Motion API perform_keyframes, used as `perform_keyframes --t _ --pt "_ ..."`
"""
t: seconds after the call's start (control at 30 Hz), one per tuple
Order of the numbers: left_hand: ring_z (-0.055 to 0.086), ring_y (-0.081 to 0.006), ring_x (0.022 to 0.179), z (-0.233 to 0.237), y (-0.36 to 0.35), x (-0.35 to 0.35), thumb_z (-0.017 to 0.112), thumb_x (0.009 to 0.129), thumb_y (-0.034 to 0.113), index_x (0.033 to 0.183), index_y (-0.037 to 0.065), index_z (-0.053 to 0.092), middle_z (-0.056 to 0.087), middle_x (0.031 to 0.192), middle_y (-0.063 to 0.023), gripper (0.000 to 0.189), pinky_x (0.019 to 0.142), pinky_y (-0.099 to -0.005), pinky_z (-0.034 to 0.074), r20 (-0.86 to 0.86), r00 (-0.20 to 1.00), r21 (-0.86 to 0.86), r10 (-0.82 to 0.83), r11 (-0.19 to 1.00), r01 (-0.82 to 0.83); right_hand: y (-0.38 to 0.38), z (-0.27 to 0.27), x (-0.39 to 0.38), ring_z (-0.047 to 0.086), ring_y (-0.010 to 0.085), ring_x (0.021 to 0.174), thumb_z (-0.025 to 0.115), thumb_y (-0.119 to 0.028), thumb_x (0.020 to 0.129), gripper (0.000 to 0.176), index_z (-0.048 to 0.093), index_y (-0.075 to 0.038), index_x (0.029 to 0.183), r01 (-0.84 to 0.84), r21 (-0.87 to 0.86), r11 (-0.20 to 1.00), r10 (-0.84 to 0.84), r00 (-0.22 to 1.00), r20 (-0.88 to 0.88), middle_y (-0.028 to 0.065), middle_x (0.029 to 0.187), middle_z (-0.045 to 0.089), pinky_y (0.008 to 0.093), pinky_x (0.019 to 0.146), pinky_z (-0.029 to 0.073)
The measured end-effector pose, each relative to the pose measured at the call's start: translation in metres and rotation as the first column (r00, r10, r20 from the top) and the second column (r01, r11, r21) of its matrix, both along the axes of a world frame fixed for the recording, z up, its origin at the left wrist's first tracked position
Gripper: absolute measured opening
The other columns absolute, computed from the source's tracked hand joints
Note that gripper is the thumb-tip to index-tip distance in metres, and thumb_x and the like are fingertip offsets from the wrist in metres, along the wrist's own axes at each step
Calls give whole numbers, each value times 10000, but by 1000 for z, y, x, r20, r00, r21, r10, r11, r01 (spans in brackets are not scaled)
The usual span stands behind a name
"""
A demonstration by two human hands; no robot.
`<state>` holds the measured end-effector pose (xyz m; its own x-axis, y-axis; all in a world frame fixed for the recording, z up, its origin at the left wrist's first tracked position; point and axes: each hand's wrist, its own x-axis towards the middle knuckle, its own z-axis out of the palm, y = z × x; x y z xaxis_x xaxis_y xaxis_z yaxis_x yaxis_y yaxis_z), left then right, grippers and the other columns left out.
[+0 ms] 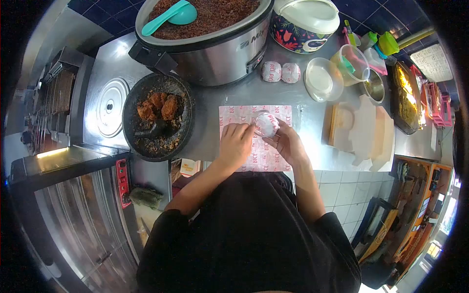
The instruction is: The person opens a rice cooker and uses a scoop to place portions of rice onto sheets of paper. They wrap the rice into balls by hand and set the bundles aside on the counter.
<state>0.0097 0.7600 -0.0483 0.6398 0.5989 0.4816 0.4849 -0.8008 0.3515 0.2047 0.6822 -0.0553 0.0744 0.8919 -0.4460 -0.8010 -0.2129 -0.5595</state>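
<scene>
A round bundle (267, 124) wrapped in white paper with red print is held between my hands, above a flat printed paper sheet (234, 115). My right hand (288, 141) has its fingers curved round the bundle's right side. At the bundle's left edge, my left hand (237, 141) is closed, its fingertips pinching the paper there. Two more wrapped bundles (271, 72) sit side by side behind the sheet, near the cooker. To the left, a black stone mortar (188, 105) holds browned pieces, crumbs and a dark pestle.
A large cooker (210, 61) with brown rice and a turquoise scoop (183, 13) stands at the back. Beside it are a patterned rice container (305, 29), plastic tubs (324, 79) and a metal bowl (373, 85). Open cardboard boxes (361, 132) lie right; a round lid (110, 107) lies left.
</scene>
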Motion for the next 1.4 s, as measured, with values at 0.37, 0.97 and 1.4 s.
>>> perform_keyframes --t 0.37,0.97,1.4 --pt "611 -236 979 19 -2 -20 726 786 108 1086 9 721 664 1039 -47 317 914 -390 506 47 943 150 -329 936 319 8 10 -38 700 186 834 692 -437 961 390 611 -99 1138 0 -276 961 -45 986 -158 72 976 706 326 732 611" --pt "670 -253 1009 2 -30 9 610 926 -7 1153 -39 660 693 1050 -126 234 859 -343 551 333 891 -747 309 663 49 19 -4 -62 649 189 985 441 -547 1035 466 630 -134 1138 108 -193 975 -143 974 -176 68 1036 680 386 908 499" --pt "613 -258 1066 -38 -17 53 734 943 290 1359 -101 399 588 1199 -228 663 899 -371 512 360 730 -824 581 565 -43 26 -44 -59 612 182 963 401 -387 1112 467 479 -18 1388 142 -58 988 -57 691 721 152 1137 628 322 804 518"
